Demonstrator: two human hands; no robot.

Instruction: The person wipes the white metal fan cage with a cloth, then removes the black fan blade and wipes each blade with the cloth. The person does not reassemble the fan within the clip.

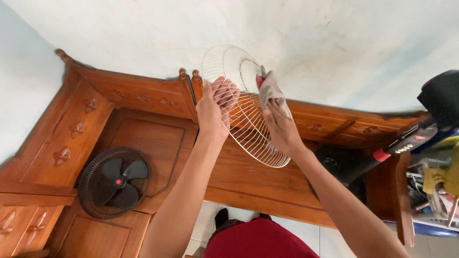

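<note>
I hold a round white wire fan grille (239, 71) up in front of me, above a carved wooden bench. My left hand (214, 109) grips the grille's left rim, fingers curled through the wires. My right hand (282, 128) presses a grey cloth (269, 88) against the grille near its centre ring. The grille is tilted, its lower edge reaching down to the right between my forearms.
A black fan head with dark blades and a red hub (114, 182) lies on the wooden bench (158, 138) at the left. A black fan stand with a red knob and buttons (404, 143) leans at the right, beside cluttered items (437, 186). White tiled floor lies below.
</note>
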